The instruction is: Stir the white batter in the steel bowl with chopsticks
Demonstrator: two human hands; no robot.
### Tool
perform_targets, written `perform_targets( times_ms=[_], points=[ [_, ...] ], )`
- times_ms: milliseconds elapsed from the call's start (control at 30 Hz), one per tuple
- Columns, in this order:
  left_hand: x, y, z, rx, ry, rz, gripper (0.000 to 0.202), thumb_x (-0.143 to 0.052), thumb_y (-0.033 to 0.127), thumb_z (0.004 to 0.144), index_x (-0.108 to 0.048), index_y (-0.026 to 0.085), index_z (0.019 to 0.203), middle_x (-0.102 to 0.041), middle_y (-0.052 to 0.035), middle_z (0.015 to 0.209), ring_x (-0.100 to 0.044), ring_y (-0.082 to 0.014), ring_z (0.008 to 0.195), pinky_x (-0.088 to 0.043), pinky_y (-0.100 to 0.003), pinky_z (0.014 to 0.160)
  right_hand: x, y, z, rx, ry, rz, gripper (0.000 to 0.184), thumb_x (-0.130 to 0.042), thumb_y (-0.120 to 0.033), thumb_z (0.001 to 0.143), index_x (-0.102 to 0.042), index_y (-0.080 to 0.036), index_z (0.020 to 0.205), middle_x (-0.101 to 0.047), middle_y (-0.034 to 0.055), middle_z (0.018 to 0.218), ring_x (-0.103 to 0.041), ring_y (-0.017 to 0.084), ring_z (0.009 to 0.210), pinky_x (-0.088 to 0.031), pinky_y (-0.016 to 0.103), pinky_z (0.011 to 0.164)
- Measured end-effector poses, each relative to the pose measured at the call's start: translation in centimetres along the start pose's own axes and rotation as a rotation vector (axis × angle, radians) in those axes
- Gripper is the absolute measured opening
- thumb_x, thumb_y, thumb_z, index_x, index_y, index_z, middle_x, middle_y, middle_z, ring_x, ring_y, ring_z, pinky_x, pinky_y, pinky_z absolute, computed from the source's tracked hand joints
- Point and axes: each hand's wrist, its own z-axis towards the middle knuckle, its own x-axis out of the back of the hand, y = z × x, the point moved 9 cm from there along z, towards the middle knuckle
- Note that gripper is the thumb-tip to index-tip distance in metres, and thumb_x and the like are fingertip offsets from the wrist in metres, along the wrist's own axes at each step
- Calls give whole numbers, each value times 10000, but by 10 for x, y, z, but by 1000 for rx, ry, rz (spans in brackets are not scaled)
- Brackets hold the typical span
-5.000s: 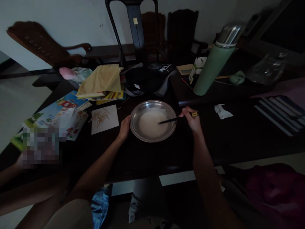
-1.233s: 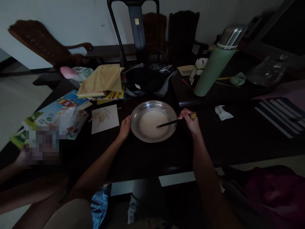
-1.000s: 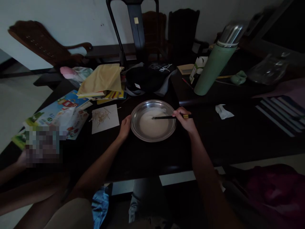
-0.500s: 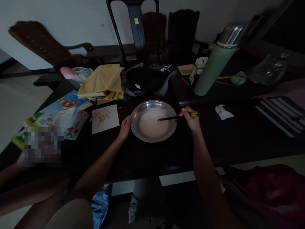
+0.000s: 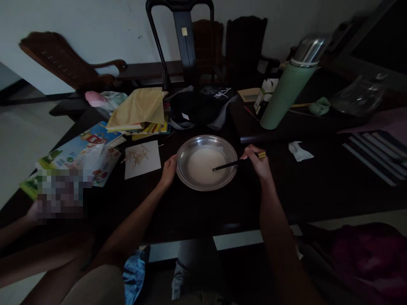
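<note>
A shallow metal bowl [image 5: 187,146] of pale liquid batter sits on the dark table [image 5: 318,186] in front of me. My left hand [image 5: 168,170] rests against the bowl's left rim, fingers curled on its edge. My right hand [image 5: 259,163] is closed on a pair of dark chopsticks [image 5: 229,164] whose tips dip into the batter near the bowl's right middle.
A white sheet with thin sticks [image 5: 142,157] lies left of the bowl, beside colourful booklets [image 5: 84,148] and a yellow cloth [image 5: 140,108]. A green thermos [image 5: 286,91] stands back right, a crumpled tissue [image 5: 299,151] to the right. Another person's arm [image 5: 12,228] reaches in at lower left. Chairs stand behind.
The chopsticks have circled through the batter, from far side to near right, with my right hand shifting slightly. My left hand has stayed on the rim.
</note>
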Motion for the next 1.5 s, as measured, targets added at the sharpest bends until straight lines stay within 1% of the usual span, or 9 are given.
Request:
perform_targets(
  times_ms=[167,367,567,767,833,967,1167,1367,1500],
  points=[
    [2,-3,3,-4,15,21,406,-539,560,848,-520,209,644,-487,31,595,-462,-137,588,-412,-257,565,-29,-4,1,47,-157,-34,442,-618,-636,854,-672,-241,662,-679,14,719,-631,184,738,-472,340,734],
    [3,-4,3,-20,6,10,421,-555,581,831,-531,205,643,-502,25,591,-465,-136,577,-409,-253,543,10,2,2,-16,104,-29,512,-558,-632,891,-594,-235,570,-589,-4,609,-579,168,644,-468,333,704],
    [4,-7,5,-7,9,16,437,-549,616,811,-546,204,664,-505,24,598,-469,-142,592,-412,-255,553,-29,-6,1,45,-165,-41,409,-639,-594,855,-689,-240,657,-674,14,704,-634,186,728,-480,341,726],
    [3,-4,4,-24,11,18,432,-556,588,826,-505,208,628,-502,29,586,-481,-137,588,-429,-255,563,6,4,4,3,75,-27,492,-592,-621,874,-623,-230,577,-600,-6,610,-577,168,647,-454,336,703],
    [3,-2,3,-32,13,11,430,-565,575,834,-506,205,621,-514,26,583,-493,-139,588,-439,-256,563,4,7,3,-28,37,7,510,-582,-627,877,-616,-227,562,-591,-6,601,-574,165,637,-455,333,697],
    [3,-4,4,-18,8,17,429,-547,592,838,-564,198,670,-521,25,594,-481,-138,578,-425,-258,551,-26,3,2,6,-159,-19,416,-652,-611,833,-676,-238,650,-660,5,690,-614,179,716,-464,331,711],
    [2,-3,4,-25,-7,26,416,-536,577,838,-534,207,647,-490,27,597,-453,-137,582,-403,-259,559,4,6,4,-6,52,-31,445,-640,-583,855,-581,-232,588,-610,-12,618,-571,162,648,-456,325,698],
    [2,-6,3,-14,-2,19,419,-531,584,836,-538,206,657,-502,28,605,-458,-136,588,-397,-253,558,-24,2,2,20,-131,-36,398,-685,-585,815,-637,-234,633,-654,-3,679,-602,172,693,-465,327,700],
    [2,-6,3,4,1,9,422,-538,593,823,-514,208,653,-483,34,603,-436,-131,586,-389,-255,567,-12,2,5,28,-20,-68,402,-677,-567,831,-614,-232,616,-635,-9,659,-590,172,683,-457,331,706]
  ],
)
